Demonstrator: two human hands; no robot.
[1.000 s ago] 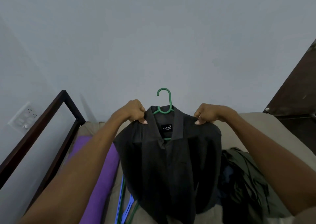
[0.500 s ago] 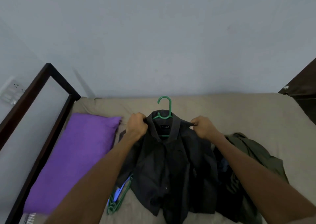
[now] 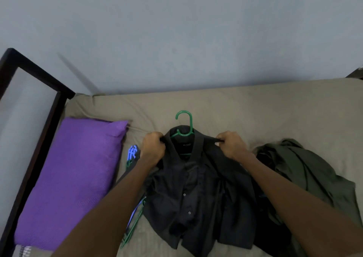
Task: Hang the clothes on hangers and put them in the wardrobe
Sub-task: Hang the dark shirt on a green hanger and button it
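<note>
shirt [image 3: 196,194] shoulders pinched by both curled hands [image 3: 153,148]

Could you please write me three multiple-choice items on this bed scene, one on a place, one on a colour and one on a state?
1. Where does the purple pillow lie relative to the black shirt?
A. To its left
B. To its right
C. On top of it

2. What colour is the hanger inside the black shirt?
A. Blue
B. Green
C. White

3. What are the two hands doing?
A. Resting flat on the bed
B. Both lifting the pillow
C. Each gripping a shoulder of the shirt

Answers:
1. A, the pillow sits by the dark bed frame, left of the shirt.
2. B, the hook above the collar is green.
3. C, the left hand and right hand have fingers curled round the shirt's shoulders beside the collar.
</note>
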